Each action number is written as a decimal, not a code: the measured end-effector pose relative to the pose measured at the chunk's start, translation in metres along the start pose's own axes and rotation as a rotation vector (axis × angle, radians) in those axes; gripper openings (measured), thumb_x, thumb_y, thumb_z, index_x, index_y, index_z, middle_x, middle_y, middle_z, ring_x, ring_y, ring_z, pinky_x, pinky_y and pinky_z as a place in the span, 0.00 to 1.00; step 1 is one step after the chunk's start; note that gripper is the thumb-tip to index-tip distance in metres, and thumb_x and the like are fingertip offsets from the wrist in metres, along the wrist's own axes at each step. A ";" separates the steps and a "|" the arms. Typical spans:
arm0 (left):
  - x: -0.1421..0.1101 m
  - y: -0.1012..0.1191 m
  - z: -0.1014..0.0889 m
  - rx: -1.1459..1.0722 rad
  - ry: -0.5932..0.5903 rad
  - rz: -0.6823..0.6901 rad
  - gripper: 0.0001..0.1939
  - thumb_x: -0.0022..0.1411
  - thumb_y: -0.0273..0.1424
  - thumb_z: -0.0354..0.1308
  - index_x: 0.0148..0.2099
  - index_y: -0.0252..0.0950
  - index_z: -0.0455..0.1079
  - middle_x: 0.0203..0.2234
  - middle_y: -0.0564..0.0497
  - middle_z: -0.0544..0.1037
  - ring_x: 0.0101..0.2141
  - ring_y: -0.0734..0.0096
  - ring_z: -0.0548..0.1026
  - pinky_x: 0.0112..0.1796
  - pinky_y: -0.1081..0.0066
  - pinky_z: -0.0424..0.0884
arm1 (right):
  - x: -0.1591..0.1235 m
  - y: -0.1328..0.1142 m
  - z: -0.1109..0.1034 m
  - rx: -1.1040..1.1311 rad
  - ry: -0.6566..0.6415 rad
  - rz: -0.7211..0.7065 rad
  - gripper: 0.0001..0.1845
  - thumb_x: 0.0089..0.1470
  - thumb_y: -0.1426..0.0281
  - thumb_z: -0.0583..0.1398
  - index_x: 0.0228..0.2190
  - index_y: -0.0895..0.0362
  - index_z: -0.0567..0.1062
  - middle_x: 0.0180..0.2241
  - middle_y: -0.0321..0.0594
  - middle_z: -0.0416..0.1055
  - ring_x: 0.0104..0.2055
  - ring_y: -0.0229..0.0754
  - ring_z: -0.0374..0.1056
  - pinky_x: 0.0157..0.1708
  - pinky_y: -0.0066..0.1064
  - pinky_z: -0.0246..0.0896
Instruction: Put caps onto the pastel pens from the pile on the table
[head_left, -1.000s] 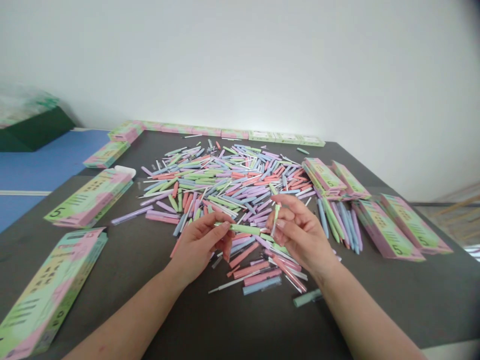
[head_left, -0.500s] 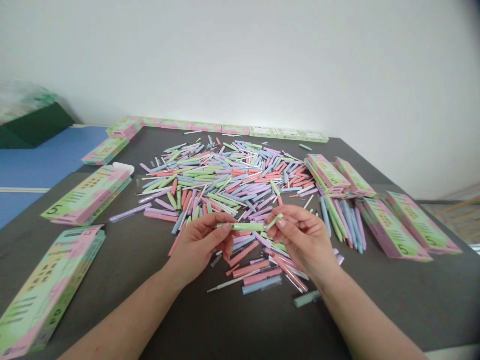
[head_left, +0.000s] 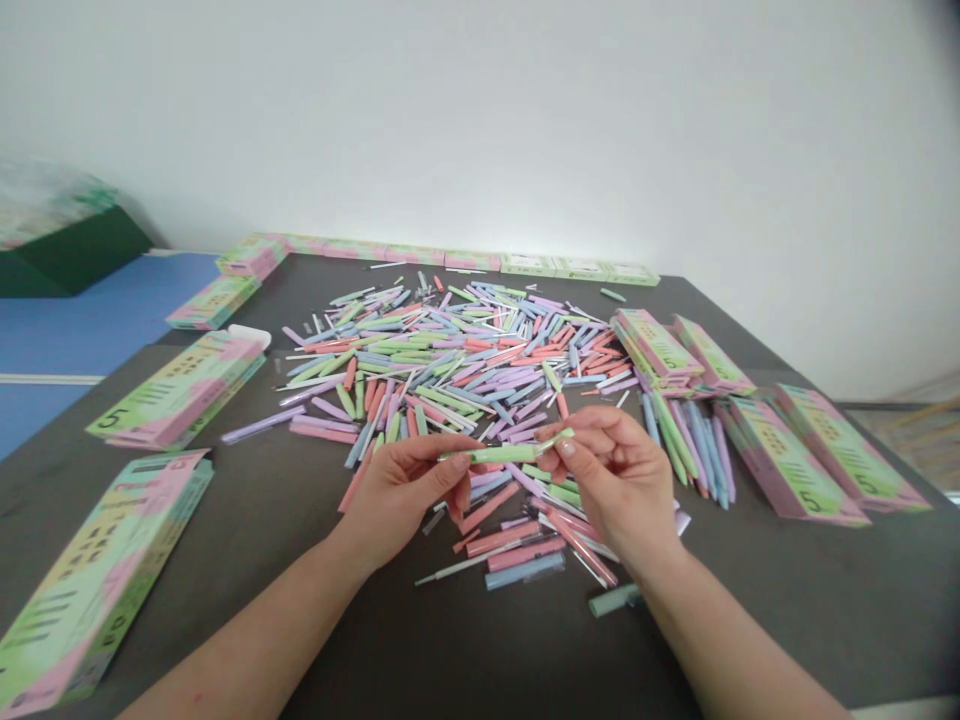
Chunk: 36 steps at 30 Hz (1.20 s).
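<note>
Presently, both bare hands are raised over a black bench [head_left: 360, 650], close to each other. The left hand [head_left: 409, 490] has its thumb and fingers closed in a pinch on a slim, light green pen barrel [head_left: 502, 454], which lies nearly level between the two hands. The right hand [head_left: 619, 480] pinches, also with thumb and fingers closed, a small light green piece with a clear part [head_left: 559, 438], set against the right end of the barrel; whether the two are joined, I cannot tell.

Taking the barrel as the centre of the clock, a wide heap of pastel pen parts [head_left: 450, 350] spreads toward twelve o'clock and continues below the hands. At six o'clock lies a short blue tube [head_left: 517, 572], and at five o'clock a greyish green tube [head_left: 611, 600], near the right wrist. At three o'clock, a bundle of coloured pens [head_left: 694, 450] lies beside printed green and pink cartons [head_left: 795, 460]. At nine o'clock rests a similar carton with a white flap standing out [head_left: 180, 390].
</note>
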<state>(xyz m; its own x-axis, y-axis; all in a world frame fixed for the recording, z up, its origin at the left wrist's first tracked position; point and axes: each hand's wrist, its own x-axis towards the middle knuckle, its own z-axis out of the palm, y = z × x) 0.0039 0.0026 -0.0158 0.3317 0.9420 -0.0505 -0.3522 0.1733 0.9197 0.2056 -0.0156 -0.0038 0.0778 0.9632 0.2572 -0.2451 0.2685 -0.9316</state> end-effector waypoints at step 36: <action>-0.004 0.012 0.013 0.364 0.094 0.146 0.09 0.54 0.24 0.63 0.39 0.31 0.78 0.19 0.53 0.80 0.18 0.79 0.74 0.22 0.83 0.72 | -0.001 0.006 0.008 -0.098 0.038 -0.031 0.04 0.52 0.74 0.65 0.33 0.56 0.77 0.24 0.36 0.78 0.22 0.34 0.72 0.23 0.23 0.70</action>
<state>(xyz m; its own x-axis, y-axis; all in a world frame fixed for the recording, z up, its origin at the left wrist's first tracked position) 0.0094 -0.0025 0.0004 0.2135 0.9743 0.0710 -0.0513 -0.0614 0.9968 0.1961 -0.0153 -0.0075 0.1206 0.9529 0.2782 -0.1470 0.2943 -0.9443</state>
